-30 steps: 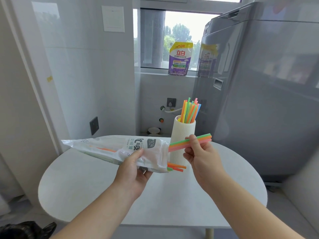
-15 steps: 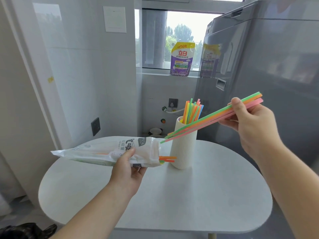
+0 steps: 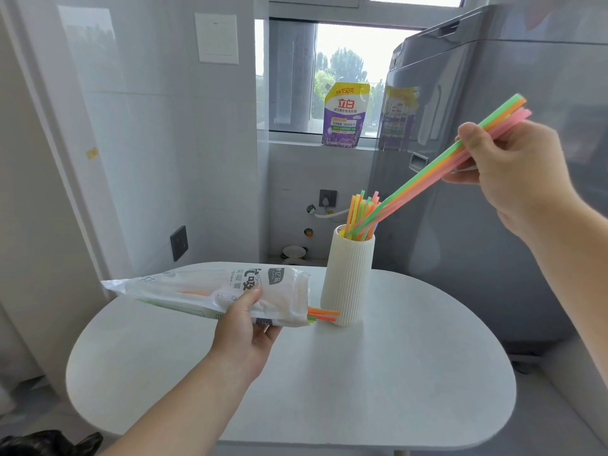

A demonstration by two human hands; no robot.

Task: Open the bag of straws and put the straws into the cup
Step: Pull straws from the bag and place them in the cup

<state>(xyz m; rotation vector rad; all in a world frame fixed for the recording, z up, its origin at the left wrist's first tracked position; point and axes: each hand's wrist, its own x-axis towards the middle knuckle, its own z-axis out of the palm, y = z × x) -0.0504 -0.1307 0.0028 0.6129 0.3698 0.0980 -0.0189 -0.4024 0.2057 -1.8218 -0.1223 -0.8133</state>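
A tall white ribbed cup (image 3: 348, 278) stands on the round white table (image 3: 362, 390), holding several coloured straws (image 3: 360, 212). My right hand (image 3: 513, 172), raised at the upper right, grips a bunch of green, orange and pink straws (image 3: 427, 179); their lower tips reach into the cup's mouth. My left hand (image 3: 246, 330) holds the clear printed straw bag (image 3: 210, 291) lying level just left of the cup. A few orange and green straw ends (image 3: 324, 314) poke out of the bag's open right end, close to the cup's base.
A grey washing machine (image 3: 493, 209) stands right behind the table. A purple detergent pouch (image 3: 343, 115) leans on the window sill. Tiled wall with sockets runs along the left. A black bag (image 3: 49, 442) lies on the floor at bottom left.
My right hand pulled the bunch of straws out of the bag, lifted it up and to the right, and swung its lower ends into the cup. The bag stays in my left hand.
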